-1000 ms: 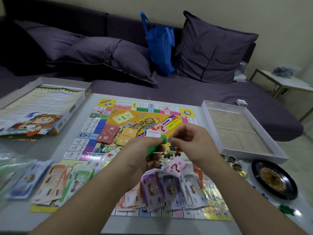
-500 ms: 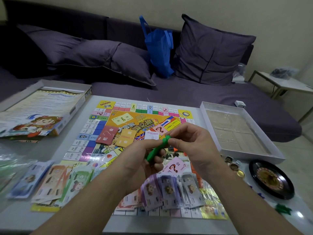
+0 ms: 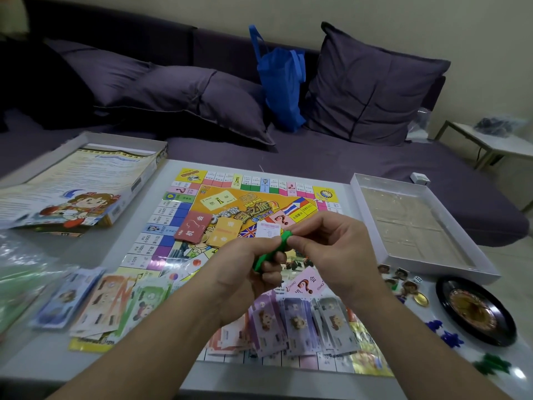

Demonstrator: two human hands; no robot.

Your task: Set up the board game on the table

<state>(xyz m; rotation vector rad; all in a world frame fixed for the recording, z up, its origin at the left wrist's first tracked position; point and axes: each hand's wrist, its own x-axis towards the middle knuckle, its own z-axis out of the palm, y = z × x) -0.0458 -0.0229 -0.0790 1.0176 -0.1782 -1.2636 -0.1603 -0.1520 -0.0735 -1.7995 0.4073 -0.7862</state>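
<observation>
- Hands meet above the middle of the board: the left hand curls round the lower part of a short green plastic stack of game pieces, while the right hand pinches its upper end between thumb and fingertips.
- Step in hand, as judged: separating one green piece from the stack. It would go best with the left grip kept firm and low, and the right pinch confined to the topmost piece, pulled over the board so a dropped piece lands in reach.
- Colourful square printed game board lies flat on the pale table, with a red card deck and an orange card deck near its centre, and purple paper banknotes fanned along its near edge.
- Shallow white cardboard box base, right of the board, holds only a pale moulded insert; its compartments look empty.
- White box lid, at left, holds a printed rules sheet with a cartoon figure.
- Black round roulette wheel sits near right, with small tokens and a die just beside it.
</observation>
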